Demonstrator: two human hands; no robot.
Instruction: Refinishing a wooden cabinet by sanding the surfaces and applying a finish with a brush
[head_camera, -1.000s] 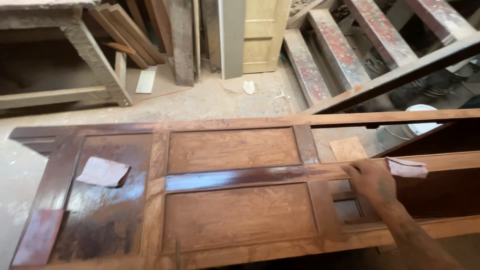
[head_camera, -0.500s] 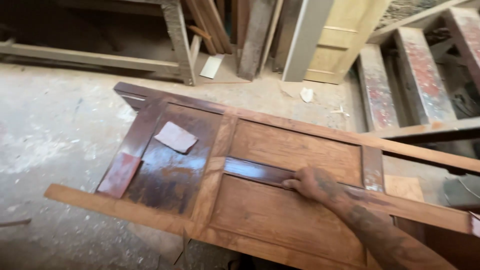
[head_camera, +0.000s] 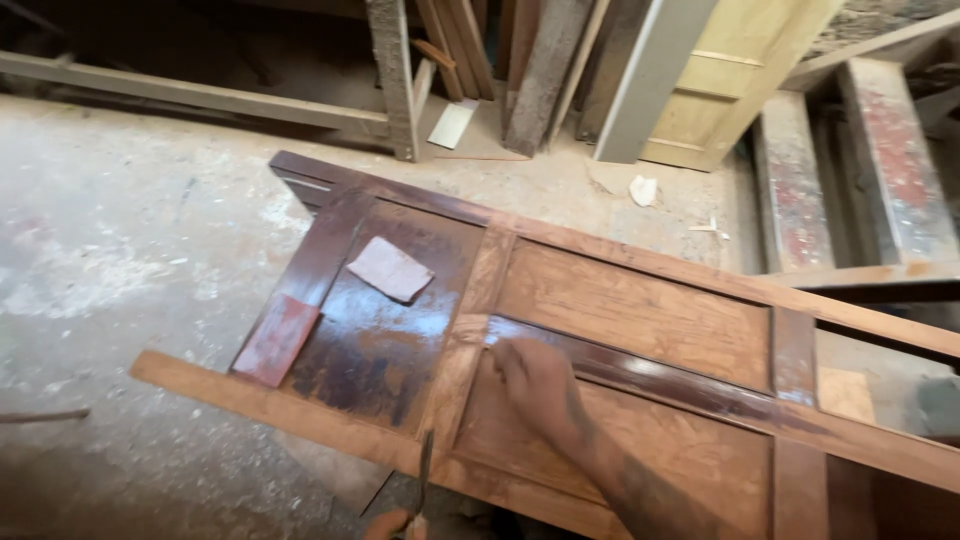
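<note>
Head view: a panelled wooden door (head_camera: 640, 330) lies flat, slanting from far left to near right above a dusty concrete floor (head_camera: 120, 250).
Right hand: the right hand (head_camera: 540, 385) presses palm-down on the door's middle rail, just where the glossy dark stain ends; its grip is flat on the wood, and whether anything lies under the palm cannot be told.
Left hand: the left hand (head_camera: 392, 524) shows only at the near edge, its grip clenched on a thin dark tool (head_camera: 424, 478) that points up toward the door's near edge.
Door finish: the left panel is dark and shiny, the right panels bare light wood.
On the door: a pale sandpaper sheet (head_camera: 390, 268) rests on the dark panel; a reddish sheet (head_camera: 277, 339) lies on the left stile.
Far side: planks and a pale yellow door (head_camera: 715, 85) lean upright.
</note>
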